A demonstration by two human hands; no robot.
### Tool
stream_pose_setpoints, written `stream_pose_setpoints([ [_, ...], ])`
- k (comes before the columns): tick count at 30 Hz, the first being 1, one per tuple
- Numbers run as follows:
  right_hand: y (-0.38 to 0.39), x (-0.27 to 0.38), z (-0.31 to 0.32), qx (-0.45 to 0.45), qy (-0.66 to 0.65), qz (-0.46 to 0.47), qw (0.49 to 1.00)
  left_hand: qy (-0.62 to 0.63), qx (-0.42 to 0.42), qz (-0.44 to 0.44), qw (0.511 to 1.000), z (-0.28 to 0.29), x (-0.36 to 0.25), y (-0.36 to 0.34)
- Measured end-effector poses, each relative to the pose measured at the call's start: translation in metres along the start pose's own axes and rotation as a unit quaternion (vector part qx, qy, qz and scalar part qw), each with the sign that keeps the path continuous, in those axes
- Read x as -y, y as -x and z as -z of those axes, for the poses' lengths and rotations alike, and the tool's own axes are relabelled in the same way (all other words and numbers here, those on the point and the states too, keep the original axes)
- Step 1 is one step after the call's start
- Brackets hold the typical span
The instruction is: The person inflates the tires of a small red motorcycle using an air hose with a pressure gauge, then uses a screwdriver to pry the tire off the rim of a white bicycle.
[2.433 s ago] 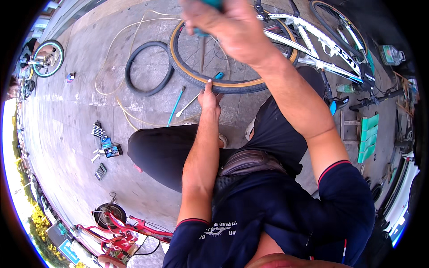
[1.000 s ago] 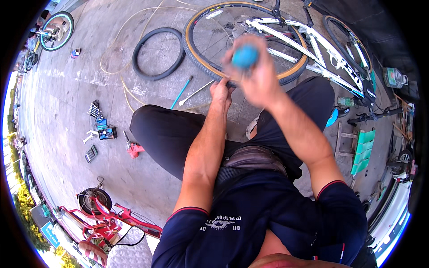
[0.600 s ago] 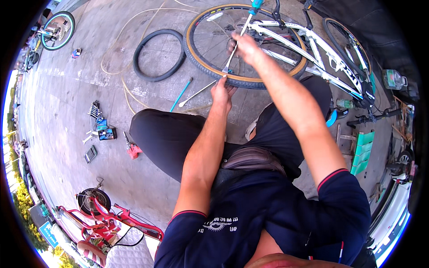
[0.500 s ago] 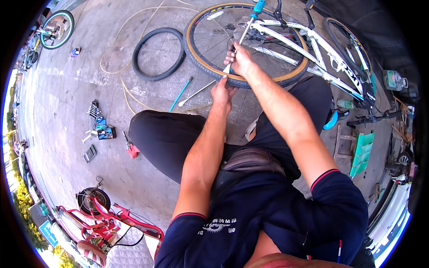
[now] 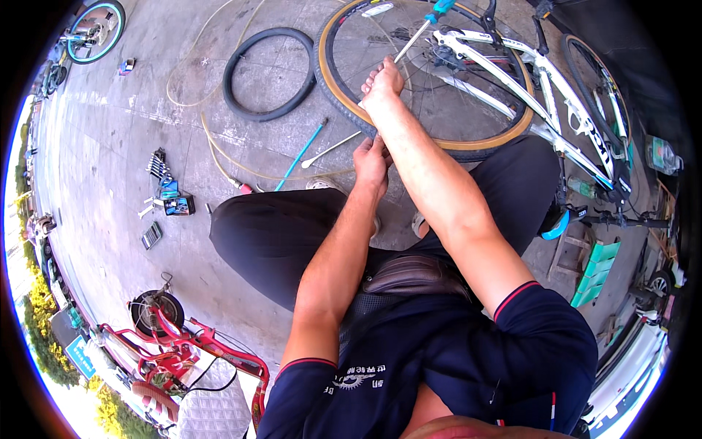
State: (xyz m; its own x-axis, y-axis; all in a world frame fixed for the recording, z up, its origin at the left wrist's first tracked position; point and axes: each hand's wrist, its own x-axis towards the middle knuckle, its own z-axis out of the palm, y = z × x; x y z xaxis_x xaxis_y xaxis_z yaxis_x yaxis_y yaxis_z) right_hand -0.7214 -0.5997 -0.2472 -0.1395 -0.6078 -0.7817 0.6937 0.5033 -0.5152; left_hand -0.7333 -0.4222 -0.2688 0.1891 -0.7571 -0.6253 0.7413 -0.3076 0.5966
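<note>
A bicycle wheel with a tan-walled tyre point(image 5: 333, 80) lies flat in front of me. My right hand point(image 5: 382, 82) is closed around the metal shaft of a tyre lever point(image 5: 414, 41), whose teal handle points away from me over the wheel. The lever's tip is hidden behind the hand, at the wheel's left rim. Nearer me, my left hand point(image 5: 371, 162) has its fingers pinched at the tyre's near left edge, below my right wrist. Its fingertips are partly hidden, so what they pinch is unclear.
The wheel overlaps a white bicycle frame point(image 5: 541, 95) lying on its side. A loose black tyre point(image 5: 228, 80), a teal-handled rod point(image 5: 302, 155) and a metal lever point(image 5: 330, 151) lie on the left. Farther left are a toolbox point(image 5: 179, 205) and a red bike point(image 5: 234, 356). A hose point(image 5: 208, 139) curves across the floor.
My right hand has moved left along the rim with the tyre lever, which now slants more. The left hand has drawn slightly toward me. The whole view has shifted a little.
</note>
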Motion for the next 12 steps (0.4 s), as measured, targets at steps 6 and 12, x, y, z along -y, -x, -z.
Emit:
stream_pose_setpoints([
  [6,-0.027,-0.005,-0.021,-0.045,-0.08,-0.019,0.996,0.029,0.034,0.083,0.996,-0.014,0.017,0.008],
  [12,-0.017,-0.015,-0.058,-0.007,-0.061,-0.036,0.997,0.058,0.274,0.133,0.951,-0.002,0.12,0.003],
])
